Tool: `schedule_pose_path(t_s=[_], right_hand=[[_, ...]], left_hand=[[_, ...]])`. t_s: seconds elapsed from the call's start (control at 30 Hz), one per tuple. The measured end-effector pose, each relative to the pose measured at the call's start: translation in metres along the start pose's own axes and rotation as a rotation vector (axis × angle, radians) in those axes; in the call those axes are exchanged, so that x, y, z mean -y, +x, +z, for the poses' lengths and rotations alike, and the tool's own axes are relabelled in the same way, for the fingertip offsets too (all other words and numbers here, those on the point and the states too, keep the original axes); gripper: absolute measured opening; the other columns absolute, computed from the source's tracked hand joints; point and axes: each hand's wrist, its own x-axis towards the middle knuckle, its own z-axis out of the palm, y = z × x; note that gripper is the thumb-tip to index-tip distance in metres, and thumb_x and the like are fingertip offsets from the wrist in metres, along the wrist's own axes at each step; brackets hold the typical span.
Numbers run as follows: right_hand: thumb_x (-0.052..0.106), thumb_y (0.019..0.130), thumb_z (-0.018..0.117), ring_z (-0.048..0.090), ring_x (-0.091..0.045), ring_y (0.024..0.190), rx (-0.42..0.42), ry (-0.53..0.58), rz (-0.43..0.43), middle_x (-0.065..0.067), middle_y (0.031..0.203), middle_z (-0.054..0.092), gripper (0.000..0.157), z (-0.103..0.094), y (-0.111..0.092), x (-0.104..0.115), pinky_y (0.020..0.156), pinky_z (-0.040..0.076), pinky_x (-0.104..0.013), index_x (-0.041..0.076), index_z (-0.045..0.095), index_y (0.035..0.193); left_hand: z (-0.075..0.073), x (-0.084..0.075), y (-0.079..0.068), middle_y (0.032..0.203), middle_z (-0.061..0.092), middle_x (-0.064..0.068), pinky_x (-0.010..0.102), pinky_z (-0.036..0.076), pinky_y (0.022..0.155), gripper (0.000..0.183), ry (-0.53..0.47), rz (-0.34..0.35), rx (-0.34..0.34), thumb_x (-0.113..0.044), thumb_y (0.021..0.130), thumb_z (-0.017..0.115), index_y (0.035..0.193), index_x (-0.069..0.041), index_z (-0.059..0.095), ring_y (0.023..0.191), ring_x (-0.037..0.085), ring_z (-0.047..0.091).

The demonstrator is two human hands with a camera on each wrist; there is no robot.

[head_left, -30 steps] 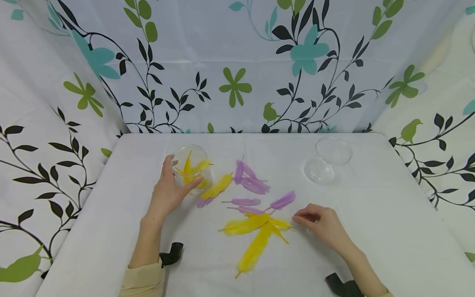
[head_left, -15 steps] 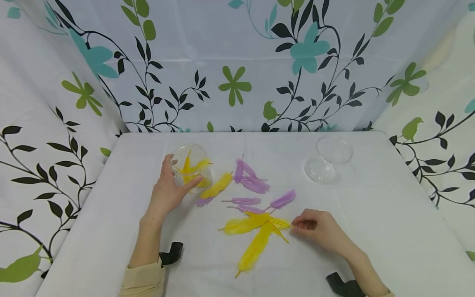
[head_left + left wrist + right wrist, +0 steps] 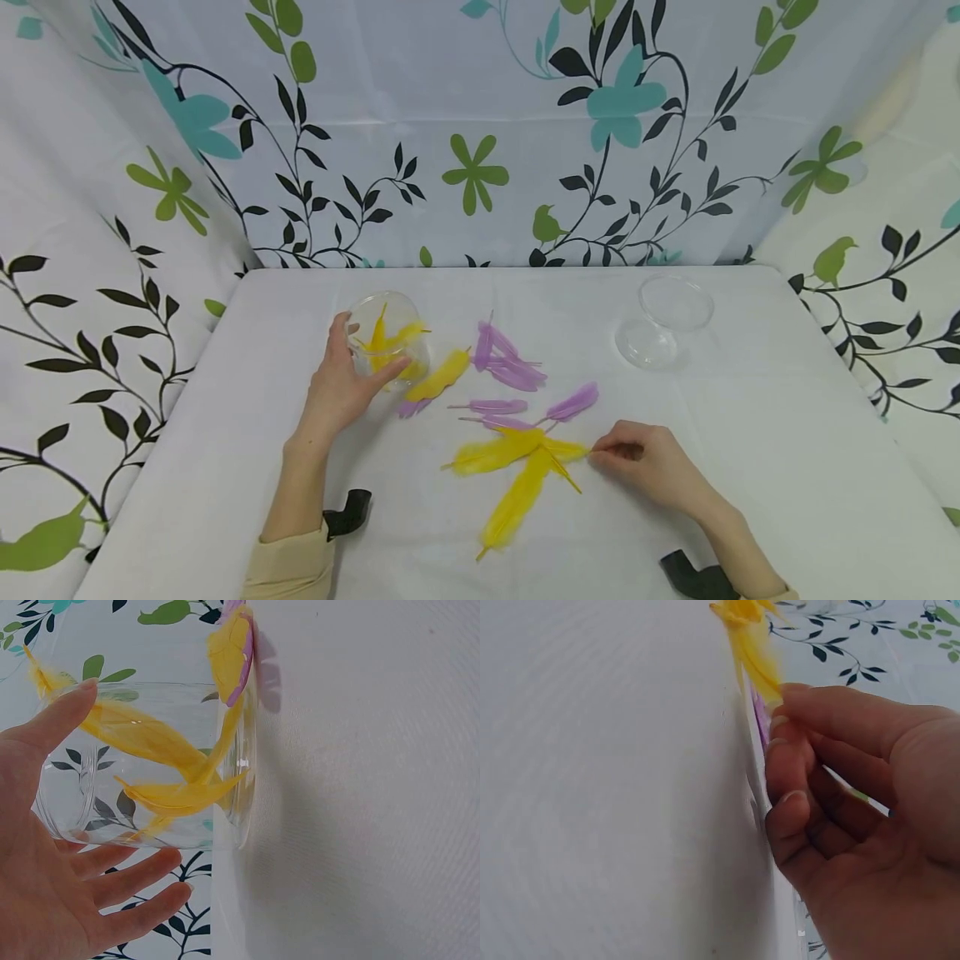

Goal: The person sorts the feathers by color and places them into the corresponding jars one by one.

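Note:
My left hand (image 3: 341, 396) holds a clear round jar (image 3: 401, 307), thumb on one side and fingers on the other. Several yellow feathers (image 3: 142, 739) stand inside this jar, showing through its wall in the left wrist view. At the table's centre right, my right hand (image 3: 648, 467) pinches the quill end of a yellow feather (image 3: 567, 450) between thumb and fingertips, the other fingers curled in. That feather lies with more yellow feathers (image 3: 517, 504) in a loose, overlapping pile. Beyond the pile lie several purple feathers (image 3: 513, 375). Another yellow feather (image 3: 440, 379) rests beside the jar, over a purple one.
A second clear jar (image 3: 647, 346) stands at the back right of the white table (image 3: 787, 400). A patterned curtain (image 3: 345, 75) hangs behind and on both sides. Black mounts (image 3: 348, 512) are strapped at the wrists.
My right hand has closed in slightly on the yellow feather's quill end and now pinches it; the feather has shifted a little. My left hand and the jar stay in place.

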Motion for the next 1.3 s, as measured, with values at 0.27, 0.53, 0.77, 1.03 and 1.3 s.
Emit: schedule_pose_path(t_s=[0.27,0.53,0.77,1.03,1.3], right_hand=[[0.016,0.088,0.077,0.056,-0.006,0.068,-0.065,-0.029,-0.084,0.015,0.078,0.064,0.009,-0.013,0.007,0.012,0.062,0.05,-0.021,0.022,0.076,0.094],[0.014,0.087,0.078,0.055,-0.006,0.068,-0.122,-0.075,-0.133,0.016,0.077,0.063,0.01,-0.028,0.017,0.025,0.062,0.048,-0.021,0.022,0.076,0.093],[0.015,0.087,0.078,0.055,-0.007,0.07,-0.125,-0.076,-0.141,0.011,0.079,0.066,0.012,-0.031,0.026,0.033,0.063,0.048,-0.02,0.024,0.076,0.095],[0.014,0.087,0.078,0.055,-0.008,0.072,-0.125,-0.043,-0.167,0.014,0.082,0.065,0.015,-0.031,0.037,0.046,0.062,0.049,-0.022,0.026,0.076,0.097],[0.018,0.09,0.076,0.057,-0.009,0.075,-0.12,0.003,-0.184,0.014,0.085,0.066,0.011,-0.031,0.05,0.065,0.067,0.052,-0.021,0.024,0.076,0.099]], left_hand=[[0.001,0.0,0.001,0.163,0.026,0.014,0.07,0.036,0.105,0.117,-0.006,0.002,-0.002,-0.07,0.08,0.068,0.159,-0.022,-0.002,0.137,0.051,0.039],[0.001,-0.001,0.001,0.163,0.025,0.015,0.07,0.036,0.105,0.116,0.006,-0.002,-0.003,-0.069,0.081,0.068,0.16,-0.021,-0.002,0.138,0.05,0.038],[0.001,-0.001,0.001,0.163,0.025,0.015,0.07,0.035,0.106,0.116,0.003,-0.003,0.002,-0.069,0.08,0.068,0.159,-0.021,-0.002,0.139,0.05,0.038],[0.001,-0.002,0.0,0.163,0.025,0.015,0.069,0.037,0.106,0.116,0.004,-0.002,-0.003,-0.069,0.08,0.069,0.159,-0.021,-0.001,0.139,0.049,0.038],[0.001,-0.001,-0.001,0.163,0.025,0.015,0.069,0.037,0.106,0.116,0.003,0.0,-0.007,-0.067,0.081,0.069,0.16,-0.021,-0.002,0.139,0.049,0.038]])
